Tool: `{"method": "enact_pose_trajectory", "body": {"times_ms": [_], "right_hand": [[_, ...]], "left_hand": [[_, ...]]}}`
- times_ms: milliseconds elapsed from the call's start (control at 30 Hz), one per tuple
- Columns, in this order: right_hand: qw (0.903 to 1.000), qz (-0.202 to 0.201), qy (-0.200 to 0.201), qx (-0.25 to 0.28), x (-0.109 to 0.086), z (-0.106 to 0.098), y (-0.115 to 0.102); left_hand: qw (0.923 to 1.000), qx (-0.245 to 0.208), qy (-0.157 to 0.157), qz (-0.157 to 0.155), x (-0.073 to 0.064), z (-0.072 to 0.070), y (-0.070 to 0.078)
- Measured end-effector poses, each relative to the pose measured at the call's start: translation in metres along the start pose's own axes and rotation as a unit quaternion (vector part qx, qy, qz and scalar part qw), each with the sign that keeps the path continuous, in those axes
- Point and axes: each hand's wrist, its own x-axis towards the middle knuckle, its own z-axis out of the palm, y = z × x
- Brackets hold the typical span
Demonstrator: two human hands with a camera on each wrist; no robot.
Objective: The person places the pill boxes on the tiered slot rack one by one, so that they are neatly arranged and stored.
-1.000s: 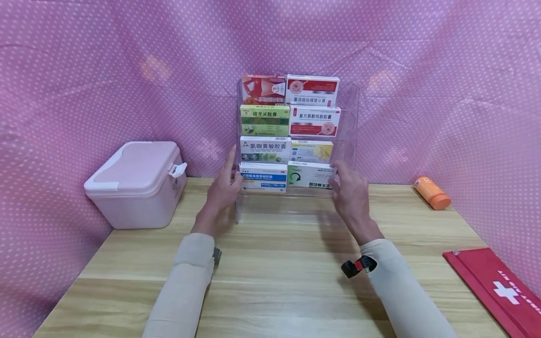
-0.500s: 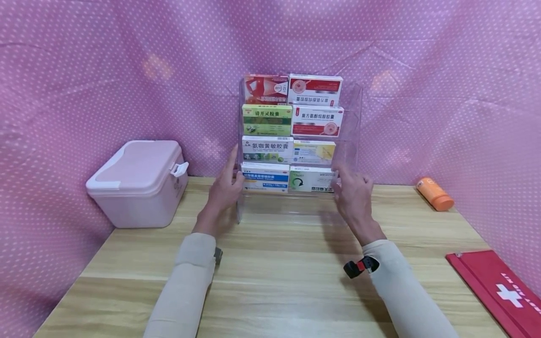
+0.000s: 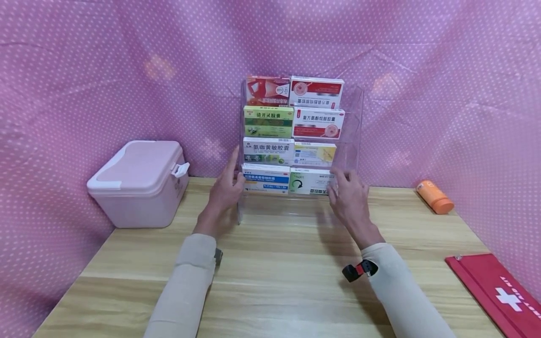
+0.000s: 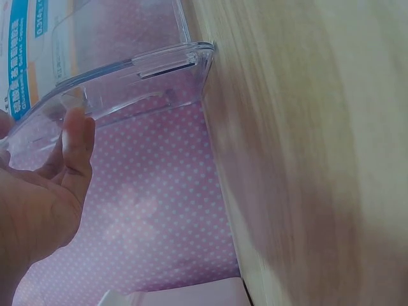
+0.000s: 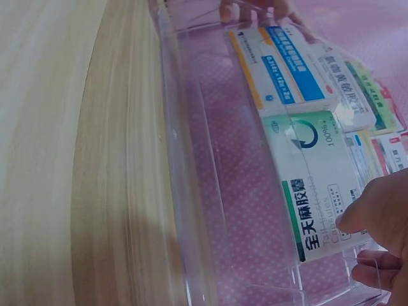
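Observation:
A clear plastic display rack stands on the table, filled with medicine boxes in two columns. My left hand holds the rack's left side, thumb at the front edge; in the left wrist view its fingers lie against the clear side panel. My right hand grips the right end of a white-and-green medicine box in the bottom tier, thumb on its front face. Next to that box sits a blue-and-white medicine box. Above them are a yellow box, a green box and several red-and-white ones.
A pink lidded storage box stands at the table's back left. An orange bottle lies at the back right. A red first aid pouch lies at the right edge. Polka-dot pink cloth hangs behind the wooden table.
The white-and-green box has dropped slightly in its tier, now level with the blue-and-white box. My right hand has moved slightly down and to the left. My left hand stays at the rack's side.

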Motion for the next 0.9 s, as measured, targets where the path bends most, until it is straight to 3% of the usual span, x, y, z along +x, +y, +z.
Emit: {"method": "enact_pose_trajectory", "body": {"times_ms": [500, 900], "right_hand": [[0.9991, 0.019, -0.033, -0.021, -0.002, -0.008, -0.003], [0.9994, 0.028, 0.008, 0.017, 0.002, -0.032, -0.006]], "left_hand": [[1.0, -0.004, -0.001, 0.005, -0.001, 0.004, 0.003], [0.9996, -0.017, -0.016, 0.017, -0.001, -0.002, 0.005]]}}
